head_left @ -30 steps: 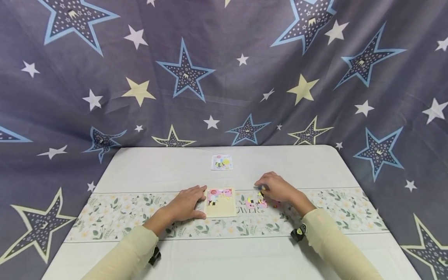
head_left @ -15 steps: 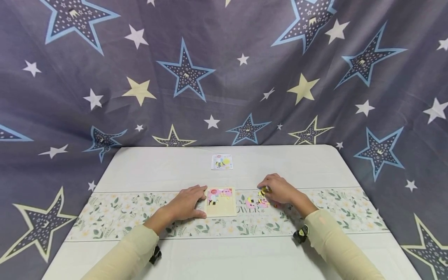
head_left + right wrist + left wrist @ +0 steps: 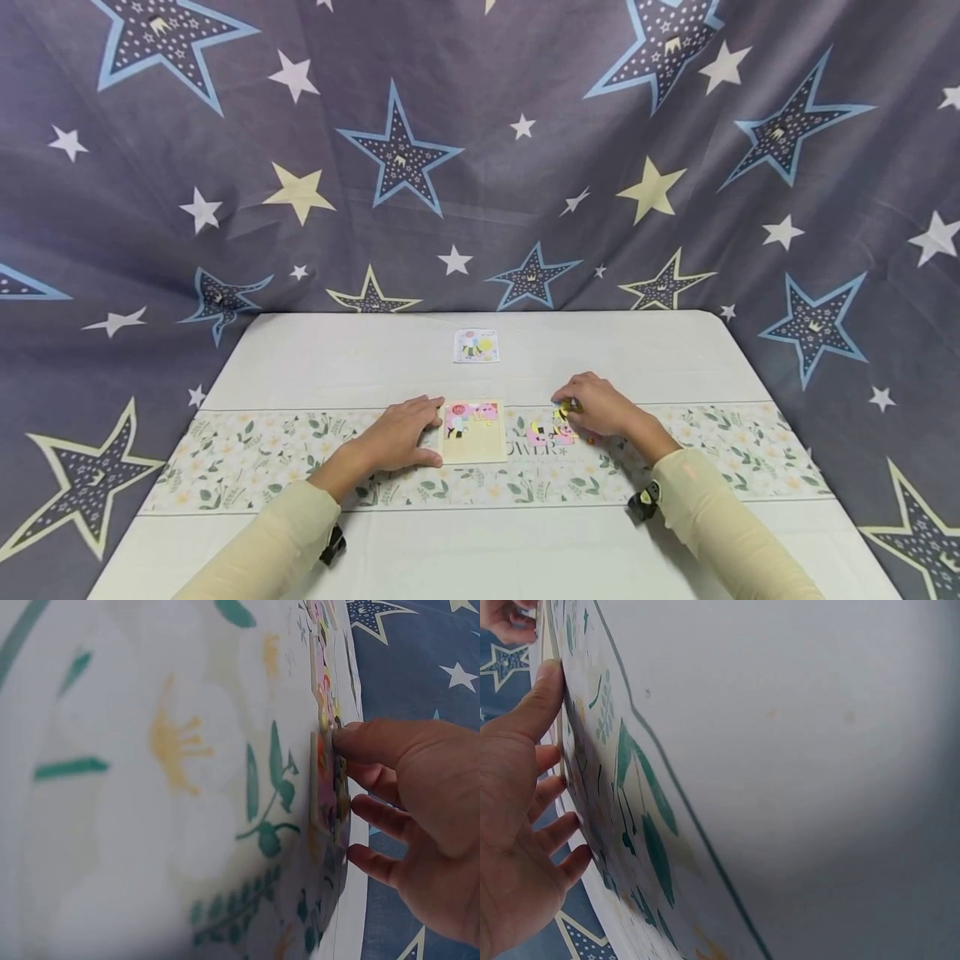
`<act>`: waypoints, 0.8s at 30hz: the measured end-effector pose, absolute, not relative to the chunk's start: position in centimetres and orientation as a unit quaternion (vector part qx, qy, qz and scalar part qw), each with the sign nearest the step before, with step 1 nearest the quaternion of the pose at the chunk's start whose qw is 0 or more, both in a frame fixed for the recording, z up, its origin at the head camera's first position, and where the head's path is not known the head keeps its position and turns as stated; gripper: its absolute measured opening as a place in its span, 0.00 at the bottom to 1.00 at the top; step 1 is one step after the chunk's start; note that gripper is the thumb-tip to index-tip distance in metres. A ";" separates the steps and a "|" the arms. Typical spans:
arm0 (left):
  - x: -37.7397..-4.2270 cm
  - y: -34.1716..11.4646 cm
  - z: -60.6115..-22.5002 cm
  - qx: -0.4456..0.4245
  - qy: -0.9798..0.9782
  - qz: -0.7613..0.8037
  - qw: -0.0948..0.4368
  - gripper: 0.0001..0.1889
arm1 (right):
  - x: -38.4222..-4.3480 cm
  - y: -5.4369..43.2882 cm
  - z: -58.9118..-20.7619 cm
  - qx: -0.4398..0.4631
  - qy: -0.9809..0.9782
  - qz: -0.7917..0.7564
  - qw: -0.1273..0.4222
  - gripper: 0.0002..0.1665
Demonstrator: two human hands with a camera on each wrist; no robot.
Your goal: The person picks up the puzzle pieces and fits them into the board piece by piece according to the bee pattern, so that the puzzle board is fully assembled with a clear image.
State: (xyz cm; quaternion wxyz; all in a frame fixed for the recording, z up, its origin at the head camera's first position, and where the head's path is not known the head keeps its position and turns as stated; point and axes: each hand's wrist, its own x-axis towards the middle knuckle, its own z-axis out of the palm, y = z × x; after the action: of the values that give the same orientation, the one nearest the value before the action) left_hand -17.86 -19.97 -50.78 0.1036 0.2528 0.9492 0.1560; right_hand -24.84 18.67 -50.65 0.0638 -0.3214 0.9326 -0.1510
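A shallow wooden puzzle tray (image 3: 480, 447) lies in the middle of the table, with joined pink and bee-patterned pieces (image 3: 459, 412) along its upper left part. My left hand (image 3: 401, 435) rests against the tray's left edge, fingers extended; the left wrist view shows its thumb (image 3: 547, 682) at the tray's rim. To the right of the tray, my right hand (image 3: 600, 406) is bent over loose puzzle pieces (image 3: 538, 433). Its thumb and fingers pinch a yellow-and-dark puzzle piece (image 3: 573, 406), mostly hidden by the hand. In the right wrist view a pink piece (image 3: 322, 780) lies by the thumb.
Behind the tray lies a small picture card (image 3: 476, 346) showing a bee. A floral runner (image 3: 247, 458) crosses the white table (image 3: 360, 358). A grey star-patterned curtain (image 3: 465, 225) hangs beyond the table's back edge.
My right hand has shifted slightly right and toward me, and the yellow-and-dark piece now shows under its fingers. In the last half second both hands stay nearly still.
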 end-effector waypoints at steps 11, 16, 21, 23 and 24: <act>-17.8 -20.0 -50.9 0.259 0.947 0.164 0.098 0.35 | -24.6 17.6 -50.5 -0.342 0.924 -0.165 0.048 0.19; -17.9 -20.0 -51.0 0.256 0.948 0.163 0.100 0.35 | -24.5 16.4 -49.9 -0.344 0.920 -0.181 0.045 0.19; -17.9 -20.0 -51.1 0.259 0.947 0.162 0.097 0.35 | -24.3 15.2 -49.5 -0.345 0.919 -0.187 0.049 0.20; -17.9 -19.9 -51.1 0.257 0.948 0.160 0.097 0.35 | -24.2 14.7 -49.5 -0.350 0.916 -0.189 0.049 0.20; -17.9 -19.9 -51.1 0.257 0.948 0.159 0.097 0.35 | -24.2 14.5 -49.6 -0.352 0.914 -0.193 0.050 0.20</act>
State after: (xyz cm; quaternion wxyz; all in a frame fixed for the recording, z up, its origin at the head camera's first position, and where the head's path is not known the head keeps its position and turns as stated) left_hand -17.87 -19.90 -51.12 0.0975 0.2566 0.9483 0.1594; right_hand -24.23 14.55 -49.56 0.0499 -0.3522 0.9144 -0.1932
